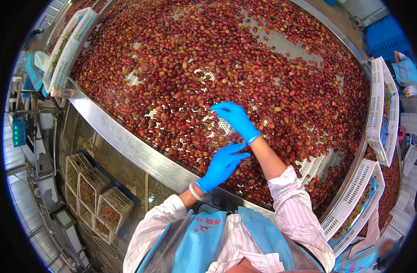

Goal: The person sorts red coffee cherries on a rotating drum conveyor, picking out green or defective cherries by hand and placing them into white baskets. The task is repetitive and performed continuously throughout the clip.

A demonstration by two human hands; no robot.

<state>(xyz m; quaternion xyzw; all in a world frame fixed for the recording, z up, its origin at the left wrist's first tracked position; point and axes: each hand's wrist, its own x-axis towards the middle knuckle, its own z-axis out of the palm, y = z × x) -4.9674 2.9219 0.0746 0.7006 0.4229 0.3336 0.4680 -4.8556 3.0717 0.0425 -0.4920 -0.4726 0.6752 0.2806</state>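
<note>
Loose, oval red fruits (181, 82), apparently grapes with some greenish ones among them, cover a wide perforated metal conveyor (276, 42). My right hand (236, 120), in a blue glove, reaches over the fruit with its fingers pointing left and curving down. Nothing shows in its grasp, though the undersides of the fingers are hidden. Nearer to me is my left hand (221, 168), also gloved in blue, with a white band (195, 192) at the wrist. Its thumb and fingers are apart over the fruit near the metal rim (137, 153), and I see nothing held.
White plastic crates (375, 112) stand along the right edge, and another white crate (60, 73) is at the left. Crates of fruit (108, 215) are stacked on the floor at lower left. Co-workers (404, 70) in blue vests are on both sides.
</note>
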